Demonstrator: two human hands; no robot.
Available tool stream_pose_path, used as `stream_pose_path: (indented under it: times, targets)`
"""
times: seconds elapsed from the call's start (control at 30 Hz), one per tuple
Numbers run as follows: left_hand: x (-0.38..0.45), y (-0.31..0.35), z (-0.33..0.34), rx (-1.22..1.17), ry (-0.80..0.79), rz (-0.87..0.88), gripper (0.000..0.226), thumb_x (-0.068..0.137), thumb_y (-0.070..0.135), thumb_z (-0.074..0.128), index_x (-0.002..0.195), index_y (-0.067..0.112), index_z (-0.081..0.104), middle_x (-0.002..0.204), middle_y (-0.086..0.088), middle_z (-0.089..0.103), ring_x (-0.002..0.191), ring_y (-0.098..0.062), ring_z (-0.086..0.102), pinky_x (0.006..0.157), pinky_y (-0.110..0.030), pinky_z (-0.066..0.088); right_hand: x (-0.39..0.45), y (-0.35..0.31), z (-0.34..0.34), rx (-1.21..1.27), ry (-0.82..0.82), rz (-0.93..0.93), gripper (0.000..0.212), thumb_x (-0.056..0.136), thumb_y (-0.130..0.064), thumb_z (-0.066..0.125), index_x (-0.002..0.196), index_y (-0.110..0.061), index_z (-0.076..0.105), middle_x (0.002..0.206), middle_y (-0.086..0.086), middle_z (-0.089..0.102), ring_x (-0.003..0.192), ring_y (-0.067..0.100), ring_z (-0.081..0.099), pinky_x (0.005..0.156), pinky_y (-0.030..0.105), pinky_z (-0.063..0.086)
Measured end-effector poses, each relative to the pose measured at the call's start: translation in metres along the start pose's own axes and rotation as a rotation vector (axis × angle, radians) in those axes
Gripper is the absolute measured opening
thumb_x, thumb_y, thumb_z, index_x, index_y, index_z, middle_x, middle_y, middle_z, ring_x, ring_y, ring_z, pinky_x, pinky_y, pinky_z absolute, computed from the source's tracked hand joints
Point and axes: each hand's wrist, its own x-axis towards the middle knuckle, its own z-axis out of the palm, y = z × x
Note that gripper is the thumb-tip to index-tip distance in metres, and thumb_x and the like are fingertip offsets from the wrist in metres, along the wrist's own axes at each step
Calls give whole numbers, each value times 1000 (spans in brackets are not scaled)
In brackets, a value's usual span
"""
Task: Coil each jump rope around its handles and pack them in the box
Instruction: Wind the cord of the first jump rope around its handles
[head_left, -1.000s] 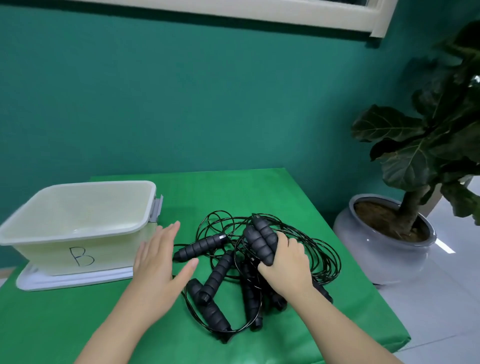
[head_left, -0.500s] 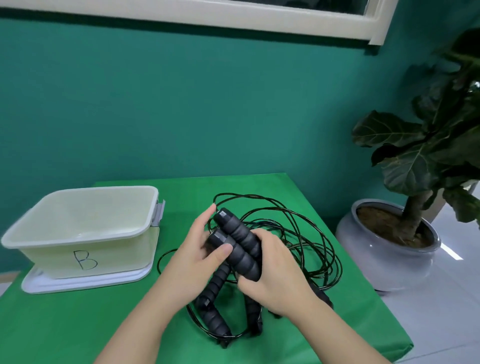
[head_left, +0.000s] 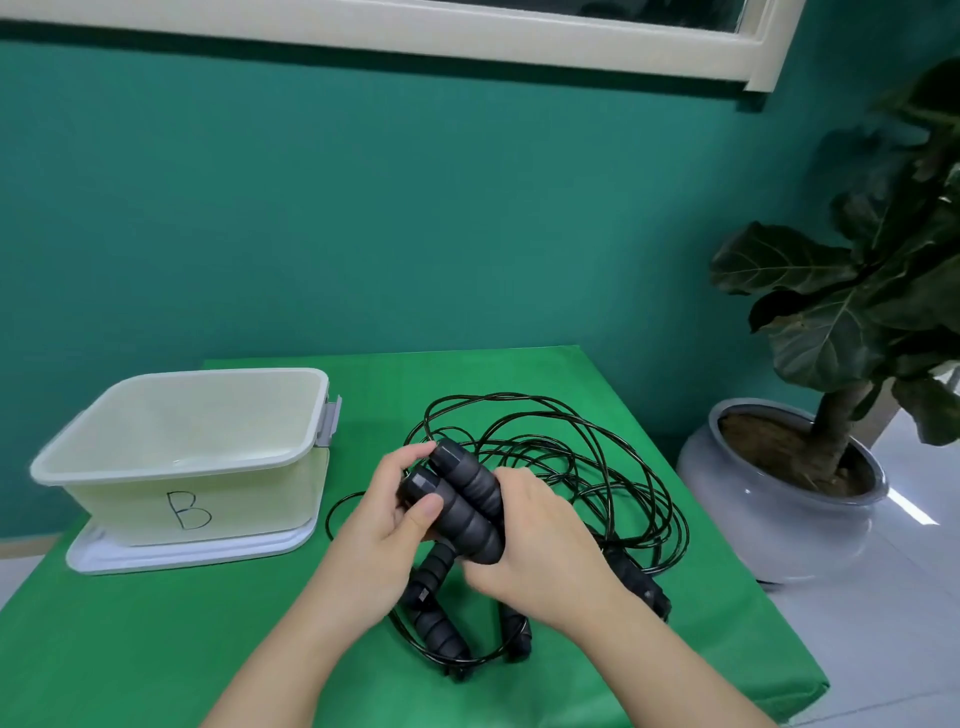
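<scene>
While both hands meet above the green cloth-covered table (head_left: 156, 649), they hold one pair of black ribbed foam jump-rope handles (head_left: 460, 499) side by side, lifted clear of the tabletop to the right of the pale translucent plastic box (head_left: 182, 467). The right hand (head_left: 540, 551) has its fingers curled round the lower part of the pair, grasping it from the side away from the box. The left hand (head_left: 384, 525) pinches the upper ends, its thumb pressed on the nearer handle and its fingers reaching behind the farther one. Thin black rope cords (head_left: 571, 467) lie in loose tangled loops on the cloth, spreading from behind the held handles away from the box. More black foam handles (head_left: 434, 608) lie on the cloth under the hands, on the side of the pile nearer the person. The box stands open on its white lid (head_left: 197, 551), marked with a handwritten letter B (head_left: 188, 511) on its front wall, with a grey latch (head_left: 330, 421) on the end facing the ropes. Well apart from the box, beyond the table's far side edge, a large-leaved green plant (head_left: 852, 312) grows in a round grey ceramic pot (head_left: 779, 514) on the floor.
</scene>
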Motion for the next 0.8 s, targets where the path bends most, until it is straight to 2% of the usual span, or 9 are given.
stream_pose_path:
  times: [0.13,0.2,0.27,0.37,0.47,0.53,0.6,0.67,0.8]
  targets:
    - [-3,-1,-8,165,129,49,45,85,12,61,103,52,50,113,11,53,106,1,53,89,-13,43,-1,8,-2,-113,15,-29,41,67,-39,54,104,-25,43,92,-11,39,93,19,44,74,31,31]
    - [-2,-1,-20,434,179,143,53,80,31,67,114,58,38,128,16,30,124,7,29,106,-21,28,-3,14,-6,-184,2,-53,44,67,-38,55,107,-26,43,94,-12,40,94,18,41,77,31,29]
    - [-1,-1,-28,624,90,201,65,72,61,58,125,66,21,138,27,11,134,9,3,111,-27,9,-5,18,-9,-198,-11,-92,50,66,-39,54,114,-28,44,98,-13,43,96,17,39,80,30,29]
    - [7,1,-28,843,-27,328,72,65,85,33,130,60,18,147,25,12,138,4,-14,112,-35,-4,-6,18,-10,-182,19,-175,58,60,-42,51,117,-30,44,95,-15,45,91,13,36,77,29,27]
    - [11,14,-25,896,-29,426,69,58,84,41,115,44,42,125,24,42,132,13,2,111,-27,-8,-8,17,-13,-168,78,-210,57,57,-44,49,113,-30,43,89,-17,39,86,12,34,74,28,26]
    - [12,26,-23,915,-41,393,73,49,78,49,110,38,49,105,19,53,117,5,27,107,-18,4,-10,18,-16,-173,104,-225,57,56,-43,49,111,-30,43,90,-15,45,86,13,37,73,28,27]
    - [9,36,-22,926,-125,231,80,43,77,50,113,40,46,89,15,55,88,-5,44,84,-16,31,-12,20,-20,-186,129,-232,56,55,-43,51,110,-30,44,90,-14,49,86,14,39,72,29,30]
    - [7,43,-20,911,-174,155,84,43,72,64,118,41,43,73,13,50,70,-5,45,61,-16,32,-14,22,-26,-200,138,-222,55,57,-44,51,110,-30,45,91,-14,51,87,15,41,72,30,33]
    - [4,60,-19,946,-163,103,83,49,62,73,123,42,41,60,11,41,60,0,42,56,-15,32,-14,24,-39,-229,133,-186,58,60,-44,53,116,-33,43,98,-15,52,93,17,43,76,32,36]
